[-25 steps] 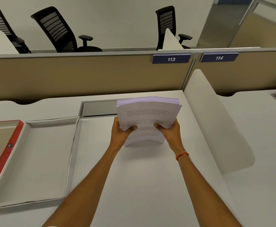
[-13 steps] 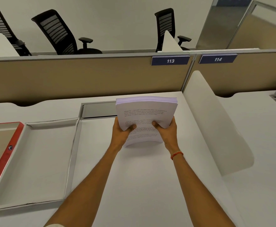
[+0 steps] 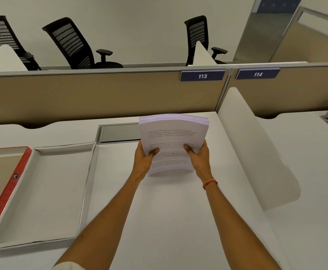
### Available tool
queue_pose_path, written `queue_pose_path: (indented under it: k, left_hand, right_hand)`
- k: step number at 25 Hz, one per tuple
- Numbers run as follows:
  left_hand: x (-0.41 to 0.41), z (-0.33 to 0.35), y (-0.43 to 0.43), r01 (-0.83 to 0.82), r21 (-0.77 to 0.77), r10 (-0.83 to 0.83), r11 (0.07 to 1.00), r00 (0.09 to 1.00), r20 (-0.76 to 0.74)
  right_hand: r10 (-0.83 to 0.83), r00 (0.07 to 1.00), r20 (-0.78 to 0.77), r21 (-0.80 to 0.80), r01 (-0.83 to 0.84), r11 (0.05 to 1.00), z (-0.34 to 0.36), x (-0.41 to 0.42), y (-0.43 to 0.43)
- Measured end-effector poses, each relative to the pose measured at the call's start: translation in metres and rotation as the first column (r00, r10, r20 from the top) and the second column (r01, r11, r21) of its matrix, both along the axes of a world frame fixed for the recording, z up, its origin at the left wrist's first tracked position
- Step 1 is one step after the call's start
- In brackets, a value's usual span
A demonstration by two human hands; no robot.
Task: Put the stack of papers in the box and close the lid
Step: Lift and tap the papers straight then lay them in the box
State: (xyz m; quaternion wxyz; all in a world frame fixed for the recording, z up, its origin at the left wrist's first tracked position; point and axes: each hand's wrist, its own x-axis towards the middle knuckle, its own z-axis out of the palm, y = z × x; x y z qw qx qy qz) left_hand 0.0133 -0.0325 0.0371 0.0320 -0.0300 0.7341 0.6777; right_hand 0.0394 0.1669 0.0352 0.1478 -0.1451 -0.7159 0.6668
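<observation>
A thick stack of printed white papers (image 3: 171, 135) is held nearly upright above the desk, its lower edge close to the desk surface. My left hand (image 3: 143, 161) grips its left side and my right hand (image 3: 199, 159) grips its right side, thumbs on the front page. To the left lies the open white box (image 3: 42, 191), shallow and empty, with its red-edged lid (image 3: 5, 193) lying open beside it at the far left. Both hands are to the right of the box.
A white desk (image 3: 169, 221) carries everything. A curved white divider (image 3: 256, 152) stands to the right. A grey cable tray (image 3: 120, 132) sits behind the papers. Beige partition panels (image 3: 81, 98) labelled 113 and 114 close the back, with black chairs beyond.
The stack and both hands have shifted slightly left and tipped a little more upright; the grip is unchanged.
</observation>
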Motion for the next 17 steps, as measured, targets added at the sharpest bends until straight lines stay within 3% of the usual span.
queue_pose_path:
  k: [17]
  left_hand:
    - [-0.016,0.079,-0.049,-0.079,-0.203,0.071,0.976,0.996,-0.045]
  right_hand:
    - [0.027,0.993,0.112,0.050,-0.033,0.998,0.074,-0.029,-0.050]
